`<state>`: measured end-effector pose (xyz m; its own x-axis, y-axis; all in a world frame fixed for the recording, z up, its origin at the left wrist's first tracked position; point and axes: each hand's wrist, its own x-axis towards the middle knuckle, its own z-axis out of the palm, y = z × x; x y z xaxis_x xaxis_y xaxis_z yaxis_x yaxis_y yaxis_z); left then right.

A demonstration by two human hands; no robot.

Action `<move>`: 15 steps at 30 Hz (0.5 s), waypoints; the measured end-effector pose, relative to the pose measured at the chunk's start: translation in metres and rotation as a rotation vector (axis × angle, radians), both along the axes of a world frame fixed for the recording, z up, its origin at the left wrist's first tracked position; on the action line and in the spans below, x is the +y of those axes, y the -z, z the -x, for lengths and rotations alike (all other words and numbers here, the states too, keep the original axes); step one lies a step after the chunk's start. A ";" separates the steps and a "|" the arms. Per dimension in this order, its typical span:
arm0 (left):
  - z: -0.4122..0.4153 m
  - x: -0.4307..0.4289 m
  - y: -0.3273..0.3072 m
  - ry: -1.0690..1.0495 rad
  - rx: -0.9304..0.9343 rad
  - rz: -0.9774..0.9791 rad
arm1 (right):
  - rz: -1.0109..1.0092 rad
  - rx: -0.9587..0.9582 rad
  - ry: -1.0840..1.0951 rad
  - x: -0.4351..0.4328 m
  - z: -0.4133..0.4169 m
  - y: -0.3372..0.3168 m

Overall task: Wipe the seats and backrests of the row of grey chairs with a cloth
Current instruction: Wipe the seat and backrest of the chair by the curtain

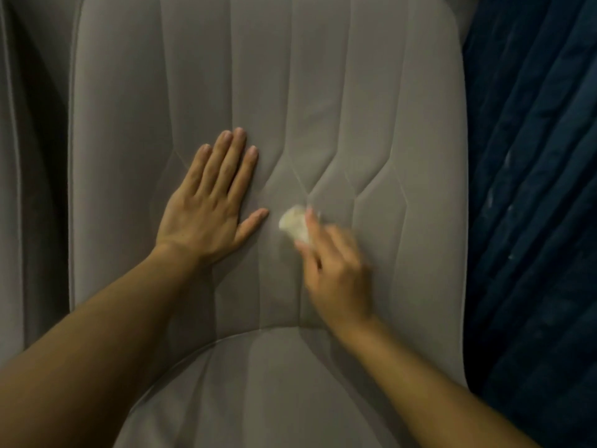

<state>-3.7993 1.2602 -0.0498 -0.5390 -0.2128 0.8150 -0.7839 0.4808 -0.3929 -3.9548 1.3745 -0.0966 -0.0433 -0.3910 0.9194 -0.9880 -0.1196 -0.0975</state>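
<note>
Pale cloth on backrest, in pinch of right hand, flat left hand beside

Dark blue folded fabric w/ pale specks fills rt side, top to btm.

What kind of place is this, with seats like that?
Probably a cinema or small auditorium, though I cannot be sure: a grey padded chair with stitched panels, a second chair close beside it, and a dark blue pleated curtain alongside.
</note>
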 end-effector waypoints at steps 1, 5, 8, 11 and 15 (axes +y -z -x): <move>0.000 0.000 0.000 0.003 -0.002 -0.010 | 0.037 -0.021 0.042 -0.009 0.000 -0.012; 0.000 0.002 -0.001 0.002 -0.008 -0.024 | -0.022 0.060 0.127 -0.015 -0.005 0.014; -0.002 0.006 0.004 0.002 -0.019 -0.040 | -0.126 0.093 0.033 0.005 -0.006 0.065; -0.002 0.009 0.006 0.002 -0.027 -0.064 | -0.269 0.043 -0.077 0.013 -0.003 0.078; -0.003 0.011 0.007 0.022 -0.017 -0.089 | -0.268 0.070 -0.160 0.023 -0.002 0.049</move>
